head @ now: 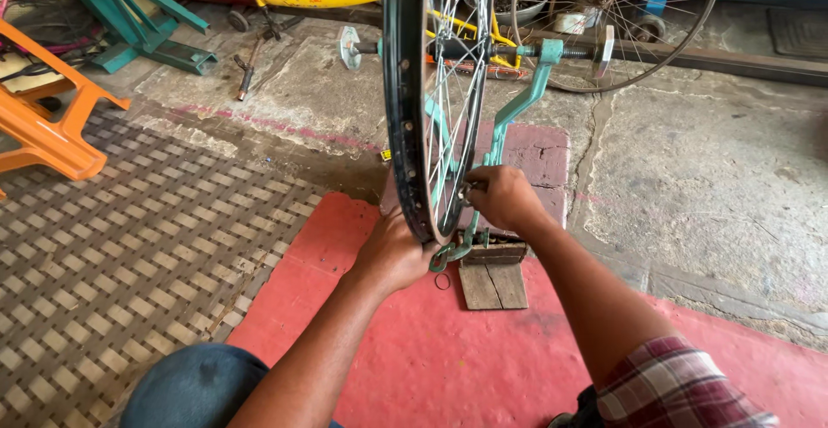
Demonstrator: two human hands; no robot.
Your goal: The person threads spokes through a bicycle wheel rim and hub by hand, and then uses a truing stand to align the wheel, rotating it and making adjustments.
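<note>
Kneeling on the red mat [483, 368], you have the bicycle wheel [431, 100] upright in the green truing stand [509, 126] straight ahead of you. Open concrete floor [707, 178] lies to your right and the woven mat [129, 247] to your left, with an orange stool [52, 126] well off at the far left. A second wheel [621, 14] leans behind the stand. Your left hand [392, 251] cups the bottom of the black rim, fingers curled around it. Your right hand [504, 197] is closed on a small spoke tool [467, 191] at the spokes, just inside the rim.
</note>
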